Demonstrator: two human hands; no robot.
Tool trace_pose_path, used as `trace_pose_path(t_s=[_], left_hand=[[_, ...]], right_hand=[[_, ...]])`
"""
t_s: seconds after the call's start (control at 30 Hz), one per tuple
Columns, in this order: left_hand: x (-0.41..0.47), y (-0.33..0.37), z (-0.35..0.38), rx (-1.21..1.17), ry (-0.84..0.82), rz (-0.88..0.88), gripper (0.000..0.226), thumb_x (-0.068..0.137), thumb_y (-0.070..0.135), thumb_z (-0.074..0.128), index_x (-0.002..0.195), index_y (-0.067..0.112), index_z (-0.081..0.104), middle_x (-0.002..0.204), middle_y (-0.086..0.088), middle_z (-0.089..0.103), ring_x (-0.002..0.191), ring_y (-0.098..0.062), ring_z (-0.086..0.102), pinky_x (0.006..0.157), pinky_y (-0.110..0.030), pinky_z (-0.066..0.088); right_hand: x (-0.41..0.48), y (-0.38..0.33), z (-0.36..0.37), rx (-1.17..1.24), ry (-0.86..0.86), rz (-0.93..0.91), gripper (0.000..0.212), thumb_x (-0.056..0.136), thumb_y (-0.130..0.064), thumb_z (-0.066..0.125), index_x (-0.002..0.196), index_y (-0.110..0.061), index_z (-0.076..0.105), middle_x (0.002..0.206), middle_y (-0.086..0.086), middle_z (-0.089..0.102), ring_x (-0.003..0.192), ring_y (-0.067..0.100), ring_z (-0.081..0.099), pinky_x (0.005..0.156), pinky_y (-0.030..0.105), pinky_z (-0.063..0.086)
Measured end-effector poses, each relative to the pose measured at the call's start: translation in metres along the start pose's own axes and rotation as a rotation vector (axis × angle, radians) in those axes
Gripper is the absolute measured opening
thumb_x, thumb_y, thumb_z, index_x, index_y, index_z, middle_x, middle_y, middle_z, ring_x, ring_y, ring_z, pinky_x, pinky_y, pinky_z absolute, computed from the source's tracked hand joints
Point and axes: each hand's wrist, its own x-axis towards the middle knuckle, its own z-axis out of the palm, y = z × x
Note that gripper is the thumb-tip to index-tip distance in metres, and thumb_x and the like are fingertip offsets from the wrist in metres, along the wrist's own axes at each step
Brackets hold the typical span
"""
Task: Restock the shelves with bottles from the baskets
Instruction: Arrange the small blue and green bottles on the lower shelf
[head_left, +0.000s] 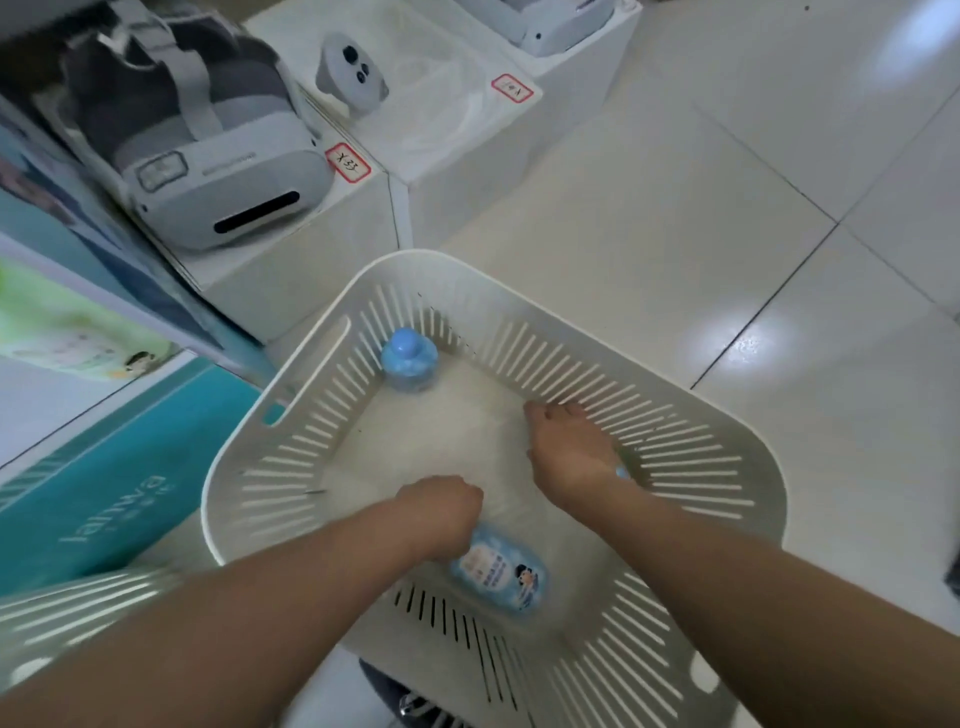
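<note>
Both arms reach into the white basket (519, 322) on the tiled floor (727, 182). The left grip (441, 512) is curled round the top of a blue bottle (501, 569) lying by the near wall. The right grip (569, 452) curls down at the right wall (a speck of blue shows beside the wrist); whether it holds anything I cannot tell. Another bottle (409, 361) stands upright in the far corner.

The basket (519, 322) is cream with slotted walls; both bottles (409, 361) (501, 569) are light blue; the floor (779, 156) is white tile.
</note>
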Motion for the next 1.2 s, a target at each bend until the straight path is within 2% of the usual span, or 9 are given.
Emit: trace_pose_path(t_s=[0.2,0.27,0.37,0.47,0.67,0.8,0.93,1.07,1.2], left_hand=[[0.003,0.002,0.019,0.093,-0.188,0.000,0.035,0.091,0.019,0.058,0.122,0.003,0.056,0.124,-0.015,0.058,0.112,-0.029,0.058,0.092,-0.033,0.046],[0.002,0.000,0.019,0.083,-0.217,0.000,0.033,0.092,0.016,0.056,0.120,0.000,0.058,0.123,-0.018,0.059,0.111,-0.030,0.059,0.091,-0.033,0.046],[0.002,-0.004,0.019,-0.012,-0.249,0.011,0.039,0.089,0.025,0.061,0.116,-0.003,0.059,0.116,-0.019,0.063,0.104,-0.031,0.063,0.089,-0.035,0.050],[-0.001,-0.002,0.023,-0.092,-0.254,0.025,0.049,0.086,0.032,0.065,0.119,-0.003,0.057,0.116,-0.018,0.063,0.103,-0.032,0.062,0.087,-0.037,0.051],[-0.029,-0.005,-0.013,-0.231,0.080,0.024,0.031,0.090,0.030,0.055,0.106,0.004,0.062,0.108,-0.014,0.063,0.100,-0.028,0.058,0.073,-0.028,0.040],[-0.070,-0.031,-0.038,-0.215,0.331,-0.055,0.030,0.089,0.032,0.055,0.105,0.008,0.061,0.107,-0.010,0.062,0.101,-0.027,0.058,0.075,-0.028,0.039],[-0.119,-0.046,-0.058,-0.238,0.559,-0.093,0.028,0.085,0.032,0.058,0.100,0.009,0.065,0.102,-0.010,0.064,0.095,-0.027,0.058,0.070,-0.028,0.037],[-0.172,-0.052,-0.070,-0.310,0.718,-0.145,0.021,0.078,0.032,0.062,0.087,0.013,0.065,0.089,-0.005,0.063,0.086,-0.024,0.058,0.067,-0.031,0.043],[-0.225,-0.061,-0.074,-0.388,0.864,-0.183,0.024,0.076,0.034,0.066,0.094,0.018,0.069,0.087,0.002,0.062,0.086,-0.018,0.058,0.065,-0.025,0.038]], right_hand=[[0.004,-0.014,0.018,-0.092,-0.223,-0.068,0.034,0.085,-0.010,0.059,0.119,-0.011,0.055,0.123,0.010,0.043,0.110,0.028,0.049,0.072,0.034,0.038],[0.002,-0.013,0.022,-0.050,-0.218,-0.072,0.032,0.085,-0.011,0.058,0.117,-0.012,0.055,0.122,0.009,0.048,0.111,0.027,0.050,0.074,0.033,0.038],[0.002,-0.006,0.016,0.014,-0.194,-0.073,0.035,0.086,-0.016,0.059,0.120,-0.013,0.054,0.123,0.009,0.051,0.113,0.028,0.053,0.082,0.032,0.043],[0.004,0.002,-0.001,0.105,-0.213,-0.058,0.041,0.081,-0.029,0.070,0.117,-0.015,0.059,0.121,0.007,0.055,0.111,0.026,0.055,0.084,0.030,0.044],[-0.008,0.004,-0.030,0.172,-0.173,-0.037,0.038,0.074,-0.034,0.077,0.104,-0.011,0.071,0.106,0.006,0.068,0.097,0.021,0.063,0.073,0.025,0.043],[-0.025,-0.007,-0.055,0.179,-0.074,-0.062,0.043,0.076,-0.039,0.075,0.109,-0.012,0.067,0.111,0.005,0.066,0.103,0.022,0.060,0.079,0.027,0.044],[-0.047,-0.032,-0.083,0.247,0.057,-0.126,0.036,0.076,-0.035,0.073,0.105,-0.014,0.066,0.109,0.005,0.064,0.103,0.021,0.058,0.081,0.026,0.042],[-0.074,-0.058,-0.115,0.292,0.210,-0.206,0.024,0.075,-0.027,0.071,0.094,-0.012,0.067,0.095,0.005,0.063,0.096,0.022,0.059,0.071,0.023,0.034],[-0.107,-0.082,-0.153,0.283,0.308,-0.276,0.015,0.074,-0.027,0.071,0.072,-0.020,0.058,0.086,0.004,0.057,0.084,0.021,0.055,0.066,0.023,0.028]])
